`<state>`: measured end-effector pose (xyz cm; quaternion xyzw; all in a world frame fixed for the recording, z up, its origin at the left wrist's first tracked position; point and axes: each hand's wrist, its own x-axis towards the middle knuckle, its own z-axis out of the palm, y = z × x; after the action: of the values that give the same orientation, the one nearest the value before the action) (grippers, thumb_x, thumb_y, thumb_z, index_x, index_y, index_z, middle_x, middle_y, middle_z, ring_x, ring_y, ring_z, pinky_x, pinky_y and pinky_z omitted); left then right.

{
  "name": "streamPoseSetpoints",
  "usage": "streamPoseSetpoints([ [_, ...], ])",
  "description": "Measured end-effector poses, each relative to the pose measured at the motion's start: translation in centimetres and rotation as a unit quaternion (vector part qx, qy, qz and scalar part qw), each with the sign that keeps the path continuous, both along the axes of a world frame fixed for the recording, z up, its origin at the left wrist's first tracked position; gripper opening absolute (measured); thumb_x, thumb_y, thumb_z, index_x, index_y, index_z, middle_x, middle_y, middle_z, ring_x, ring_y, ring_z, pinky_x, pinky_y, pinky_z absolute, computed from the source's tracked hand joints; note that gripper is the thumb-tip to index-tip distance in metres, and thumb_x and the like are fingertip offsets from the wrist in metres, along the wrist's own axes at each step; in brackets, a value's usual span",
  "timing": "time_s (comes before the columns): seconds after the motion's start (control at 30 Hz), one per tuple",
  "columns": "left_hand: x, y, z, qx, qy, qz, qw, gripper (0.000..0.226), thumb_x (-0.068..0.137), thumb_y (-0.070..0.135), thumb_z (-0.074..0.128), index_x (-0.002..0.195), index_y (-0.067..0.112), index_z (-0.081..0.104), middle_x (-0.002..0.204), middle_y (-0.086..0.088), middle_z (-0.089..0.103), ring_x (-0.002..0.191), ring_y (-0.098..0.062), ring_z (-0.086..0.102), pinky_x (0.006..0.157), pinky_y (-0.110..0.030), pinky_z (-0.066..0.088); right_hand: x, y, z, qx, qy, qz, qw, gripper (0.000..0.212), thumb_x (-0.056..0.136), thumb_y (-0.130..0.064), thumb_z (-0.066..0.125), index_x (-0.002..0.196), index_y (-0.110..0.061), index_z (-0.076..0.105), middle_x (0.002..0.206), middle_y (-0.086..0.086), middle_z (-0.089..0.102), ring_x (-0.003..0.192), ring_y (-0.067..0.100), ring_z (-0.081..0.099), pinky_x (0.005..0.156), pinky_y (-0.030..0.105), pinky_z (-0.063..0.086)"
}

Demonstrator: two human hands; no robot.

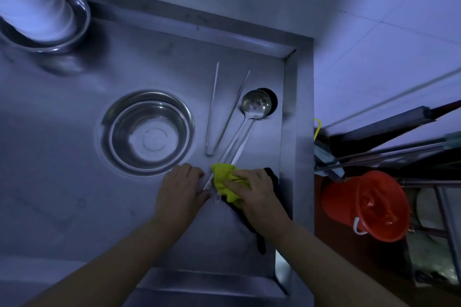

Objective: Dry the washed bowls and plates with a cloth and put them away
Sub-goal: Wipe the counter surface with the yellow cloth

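A steel bowl (147, 132) stands upright in the middle of the steel sink basin (62, 169). Right of it lie metal tongs (214, 117) and a long ladle (249, 117), its scoop over the dark drain hole. My left hand (180, 188) holds the near end of the ladle's handle against the basin floor. My right hand (257, 192) grips a yellow-green cloth (225, 179) with a black part trailing below, pressed on the handle. A stack of white bowls (32, 0) sits in a steel bowl (77, 17) at the far left.
The sink's raised right rim (296, 132) runs beside a tiled wall. Beyond it on the floor stand an orange bucket (366, 207), mop or broom poles (389, 154) and a metal rack (446, 219).
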<state>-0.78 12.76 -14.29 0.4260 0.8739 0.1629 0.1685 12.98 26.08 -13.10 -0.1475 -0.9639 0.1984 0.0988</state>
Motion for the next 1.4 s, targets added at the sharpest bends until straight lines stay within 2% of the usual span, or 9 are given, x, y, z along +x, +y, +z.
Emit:
streamPoseSetpoints([
  [0.17,-0.2,3.0,0.9,0.093,0.073,0.047,0.992,0.054,0.066,0.042,0.061,0.109,0.011,0.060,0.100,-0.007,0.059,0.091,-0.028,0.054,0.080,-0.033,0.035,0.8,3.3,0.9,0.023,0.065,-0.097,0.993,0.028,0.090,-0.019,0.058,0.111,-0.006,0.071,0.108,0.018,0.065,0.095,0.027,0.044,0.087,0.039,0.041],
  [0.33,0.2,9.3,1.5,-0.058,0.108,0.039,0.992,0.107,0.048,0.062,0.076,0.132,0.001,0.047,0.107,-0.012,0.063,0.098,-0.033,0.056,0.083,-0.040,0.042,1.0,5.8,2.2,-0.023,0.066,-0.152,0.986,0.042,0.087,-0.020,0.043,0.115,-0.001,0.068,0.114,0.022,0.061,0.103,0.032,0.048,0.094,0.038,0.038],
  [0.4,0.5,10.4,1.3,-0.100,0.131,0.046,0.985,0.097,0.048,0.056,0.078,0.124,0.000,0.052,0.097,-0.015,0.064,0.092,-0.032,0.056,0.079,-0.039,0.042,1.3,6.4,2.3,-0.034,0.071,-0.145,0.986,0.042,0.085,-0.018,0.043,0.116,-0.001,0.067,0.114,0.021,0.061,0.104,0.028,0.044,0.095,0.037,0.036],
  [0.53,0.8,11.2,1.2,-0.078,0.194,0.075,0.975,0.032,0.049,0.019,0.078,0.071,0.008,0.057,0.062,-0.012,0.058,0.066,-0.030,0.055,0.060,-0.036,0.042,2.2,7.4,2.2,-0.009,0.077,-0.103,0.992,0.036,0.086,-0.015,0.052,0.115,-0.001,0.068,0.113,0.021,0.063,0.101,0.027,0.043,0.092,0.037,0.037],
  [0.63,0.7,11.4,1.0,-0.072,0.219,0.057,0.971,0.026,0.048,0.005,0.077,0.058,0.008,0.053,0.052,-0.011,0.054,0.056,-0.028,0.055,0.054,-0.032,0.042,2.9,7.7,1.8,0.027,0.063,-0.022,0.997,0.031,0.081,-0.016,0.068,0.109,-0.003,0.071,0.109,0.018,0.067,0.094,0.033,0.058,0.084,0.038,0.043],
  [0.9,-0.6,10.6,0.4,-0.052,0.336,-0.031,0.940,0.019,0.063,0.002,0.041,0.051,0.011,0.053,0.051,-0.008,0.050,0.049,-0.025,0.052,0.046,-0.028,0.035,3.7,8.1,0.5,0.088,0.015,0.095,0.991,0.036,0.064,-0.015,0.089,0.097,-0.012,0.076,0.102,0.010,0.071,0.081,0.029,0.067,0.075,0.034,0.053],
  [1.1,-3.9,8.6,1.8,-0.001,0.379,-0.042,0.924,0.018,0.067,-0.001,0.042,0.056,0.010,0.051,0.049,-0.010,0.050,0.048,-0.025,0.052,0.045,-0.028,0.036,2.8,6.1,-0.9,0.068,0.024,0.145,0.987,0.043,0.061,-0.022,0.089,0.100,-0.012,0.074,0.107,0.011,0.069,0.090,0.026,0.053,0.074,0.035,0.052],
  [1.2,-6.6,6.6,2.7,-0.004,0.395,-0.023,0.919,0.010,0.065,-0.001,0.055,0.061,0.008,0.053,0.048,-0.012,0.054,0.050,-0.027,0.055,0.047,-0.028,0.040,1.7,2.5,-2.0,0.035,0.067,0.184,0.980,0.027,0.076,-0.020,0.080,0.102,-0.016,0.075,0.112,0.010,0.069,0.090,0.027,0.064,0.077,0.035,0.052],
  [1.4,-10.8,2.5,2.4,-0.029,0.373,0.054,0.926,0.008,0.063,-0.003,0.054,0.061,0.005,0.052,0.052,-0.020,0.058,0.055,-0.032,0.059,0.052,-0.032,0.047,-2.9,-1.1,-3.9,0.048,-0.042,0.240,0.969,0.046,0.084,-0.053,0.057,0.124,-0.032,0.062,0.150,0.001,0.040,0.135,0.027,0.039,0.105,0.045,0.031],
])
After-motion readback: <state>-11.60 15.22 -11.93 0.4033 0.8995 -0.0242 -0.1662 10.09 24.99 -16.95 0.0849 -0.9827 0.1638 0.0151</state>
